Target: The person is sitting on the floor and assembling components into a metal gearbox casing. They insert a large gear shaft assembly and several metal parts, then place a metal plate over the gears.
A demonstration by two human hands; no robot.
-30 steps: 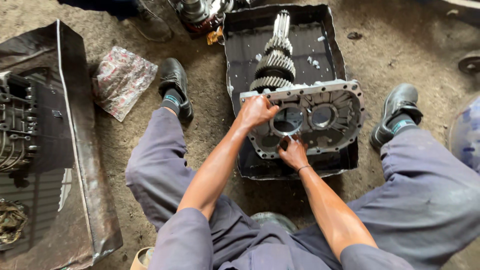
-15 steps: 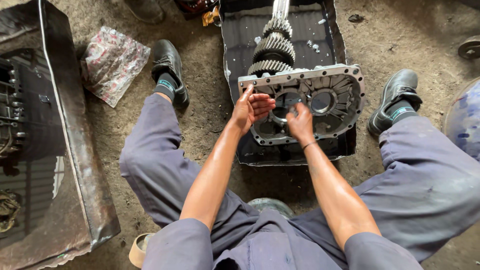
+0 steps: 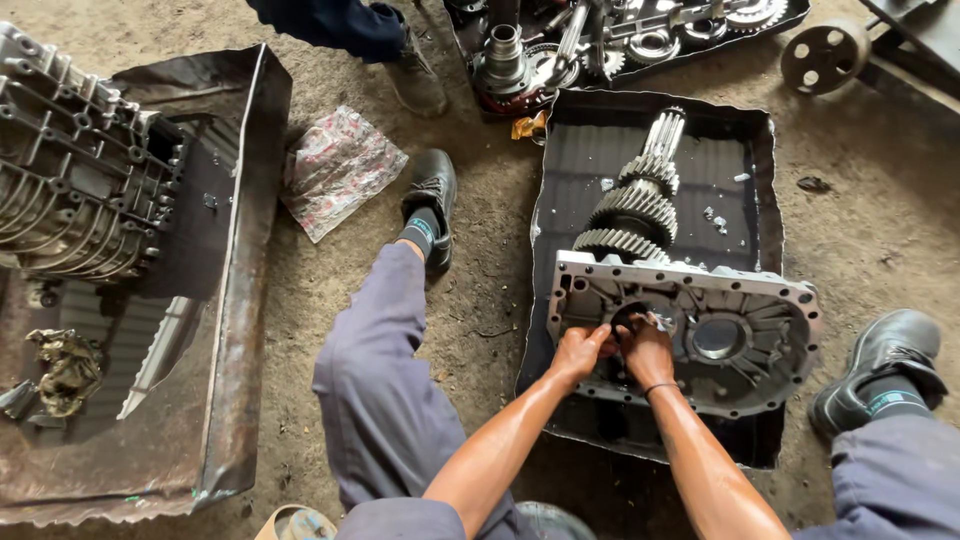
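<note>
The gearbox end plate (image 3: pixel 690 335), a grey cast cover with 2 round bores, lies flat across the near end of a black metal tray (image 3: pixel 760 190) on the dirt floor, straight ahead of the person and between the spread legs. Its geared shaft (image 3: pixel 635 205) runs away from the person toward the tray's far end, tilting slightly right. Both hands meet at the left bore: the left hand (image 3: pixel 578 352) has its fingers curled at the bore's rim, and the right hand (image 3: pixel 648 345) is pinched over a small pale piece, though what it grips I cannot tell. The right bore sits untouched just beside them. Farther left lies a ribbed housing (image 3: pixel 80 170) in a second tray (image 3: pixel 215 400).
</note>
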